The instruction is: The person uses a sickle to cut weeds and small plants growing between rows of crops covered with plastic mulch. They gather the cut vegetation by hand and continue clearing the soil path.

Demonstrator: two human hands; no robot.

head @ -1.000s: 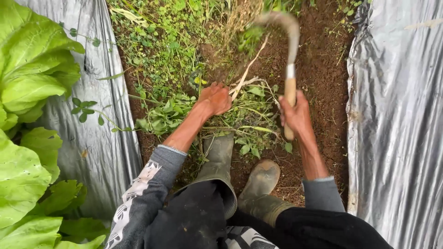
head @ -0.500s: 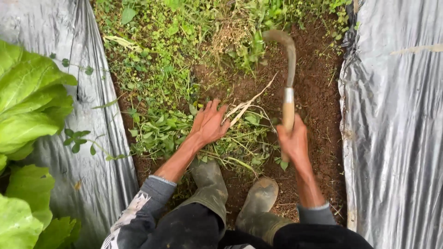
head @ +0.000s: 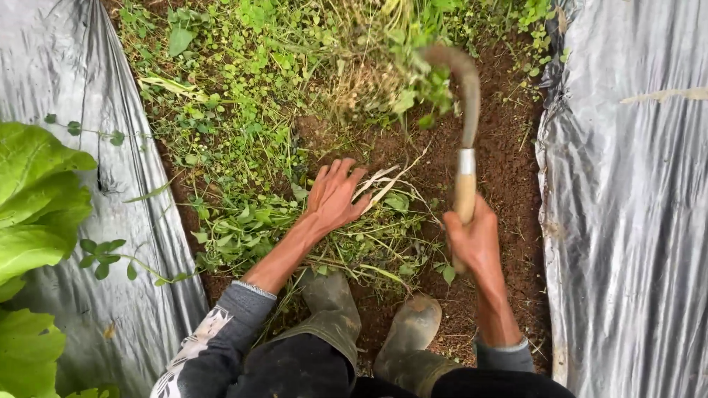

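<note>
Since half a second ago your view has slid back a little, so the big green leaves on the left sit lower in frame, and your sickle has come down into the standing weeds, its curved blade tip now buried in a green clump at the top of the furrow. Your right hand is wrapped tight around the wooden handle, fingers pressed together, with the metal collar showing just above your fist. Your left hand has its fingers spread and rests palm down on the heap of cut weeds lying on the soil, touching pale dry stalks beside it. Both hands stay well apart, with bare brown soil between the sickle and the right-hand sheet. Grey plastic sheeting covers the raised beds on both sides of the furrow. Your two muddy rubber boots stand just below the cut heap.
</note>
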